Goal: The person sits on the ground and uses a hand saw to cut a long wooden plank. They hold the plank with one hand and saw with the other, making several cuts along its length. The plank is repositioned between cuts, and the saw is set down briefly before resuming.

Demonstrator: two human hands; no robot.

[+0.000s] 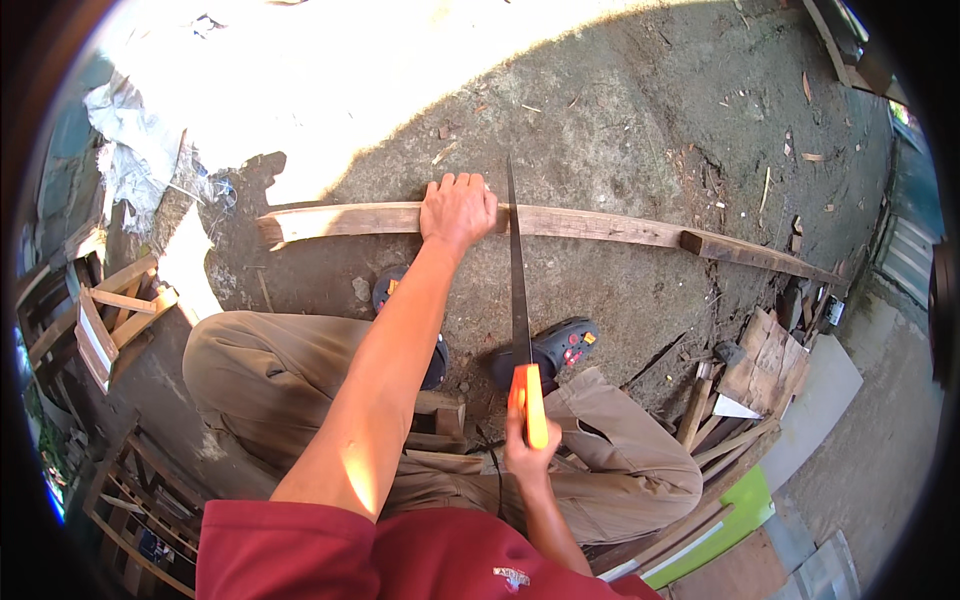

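A long wooden beam (600, 226) lies crosswise in front of me, its left end in the sunlit part of the ground. My left hand (460, 212) grips the beam from above, with the fingers wrapped over its far edge. In my right hand (528, 440) is the orange handle of a handsaw (518, 290). The dark blade points away from me and crosses the beam just right of my left hand. How deep the teeth sit in the wood cannot be made out.
A darker wood piece (740, 250) overlaps the beam's right part. My clog-shod foot (555, 350) stands near the blade. Scrap boards (765, 365) pile up at right, a small wooden frame (120, 310) and crumpled white sheeting (135, 150) at left. Rough concrete ground (640, 120) stretches beyond.
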